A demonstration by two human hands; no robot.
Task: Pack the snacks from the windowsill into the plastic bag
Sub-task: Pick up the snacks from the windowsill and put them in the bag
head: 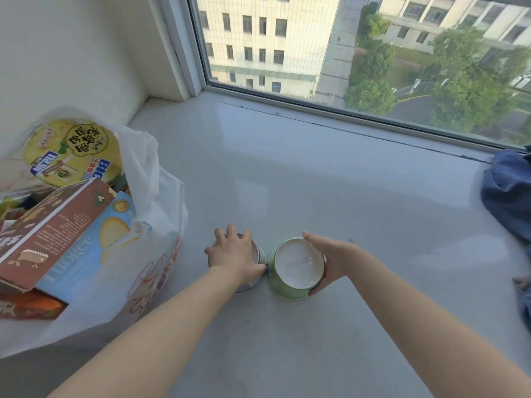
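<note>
Packing nearly done on the windowsill (316, 182): the plastic bag (156, 225), frame left, holds boxes (57, 225) and a noodle bowl (74, 150); a green cup (296, 268) and pale cup (250, 285), touching at lower centre, wait outside it, right hand (327, 259) gripping the green, left hand (235, 255) clasping the pale from above

white wall (71, 53) left | window (344, 90) ahead, daylight | pale building (258, 38), green trees (465, 90) outside below

Showing green and white on the right cup (283, 290); pale lilac on the left cup (248, 286); red lettering on the white plastic bag (161, 225).
</note>
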